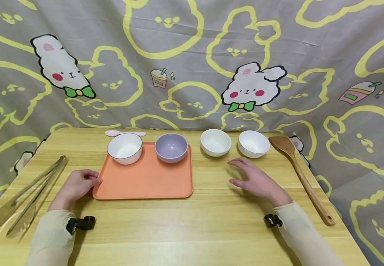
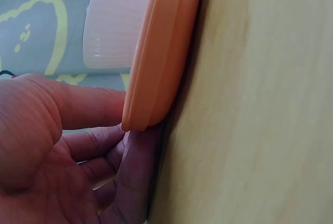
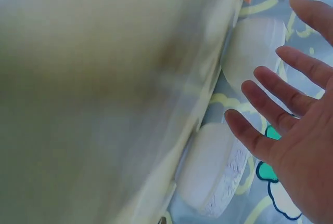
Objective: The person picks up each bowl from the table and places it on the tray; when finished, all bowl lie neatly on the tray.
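Note:
An orange tray (image 1: 145, 181) lies on the table with a white dark-rimmed bowl (image 1: 125, 157) at its back left and a purple bowl (image 1: 171, 149) at its back right. At the tray's left edge my left hand (image 1: 79, 184) pinches the rim; in the left wrist view the thumb (image 2: 93, 104) lies on the rim and fingers reach underneath. My right hand (image 1: 253, 179) hovers with spread fingers, holding nothing. Just beyond it stand a cream bowl (image 1: 216, 144) and a white patterned bowl (image 1: 253, 145), both on the bare table right of the tray.
Along the table's right side lies a wooden spatula (image 1: 300, 173). Metal tongs (image 1: 34, 195) lie at the left. A pink spoon (image 1: 129, 133) is behind the white bowl, near the back edge. A patterned curtain (image 1: 192, 66) hangs behind the table.

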### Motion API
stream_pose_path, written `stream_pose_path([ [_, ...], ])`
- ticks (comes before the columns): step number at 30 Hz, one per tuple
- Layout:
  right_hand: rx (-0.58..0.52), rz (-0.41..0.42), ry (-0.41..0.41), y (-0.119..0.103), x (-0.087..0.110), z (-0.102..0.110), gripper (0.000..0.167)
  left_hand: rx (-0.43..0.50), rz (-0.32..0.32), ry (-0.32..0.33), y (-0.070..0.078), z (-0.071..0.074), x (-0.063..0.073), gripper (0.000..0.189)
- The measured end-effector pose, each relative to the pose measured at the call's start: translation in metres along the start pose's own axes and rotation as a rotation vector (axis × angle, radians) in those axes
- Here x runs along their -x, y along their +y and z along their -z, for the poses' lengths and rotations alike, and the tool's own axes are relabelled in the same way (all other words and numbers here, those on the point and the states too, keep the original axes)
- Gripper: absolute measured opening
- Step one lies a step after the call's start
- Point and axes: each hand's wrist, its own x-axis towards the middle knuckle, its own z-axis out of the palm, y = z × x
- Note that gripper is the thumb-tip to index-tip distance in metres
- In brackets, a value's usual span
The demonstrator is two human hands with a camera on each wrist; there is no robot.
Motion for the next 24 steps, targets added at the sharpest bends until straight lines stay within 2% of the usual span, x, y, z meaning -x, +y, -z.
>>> stream_pose_path([
  [11,0.017,-0.053,0.035,0.007,0.004,0.015,0.064,-0.011,-0.009,0.008,0.000,0.000,-0.001,0.033],
  [20,0.036,-0.034,0.154,0.013,0.000,0.023,0.070,0.010,-0.009,0.008,0.000,-0.001,0.000,0.032],
  [24,0.040,-0.038,0.173,0.017,-0.003,0.025,0.074,0.020,-0.003,0.003,0.000,0.000,0.000,0.033],
])
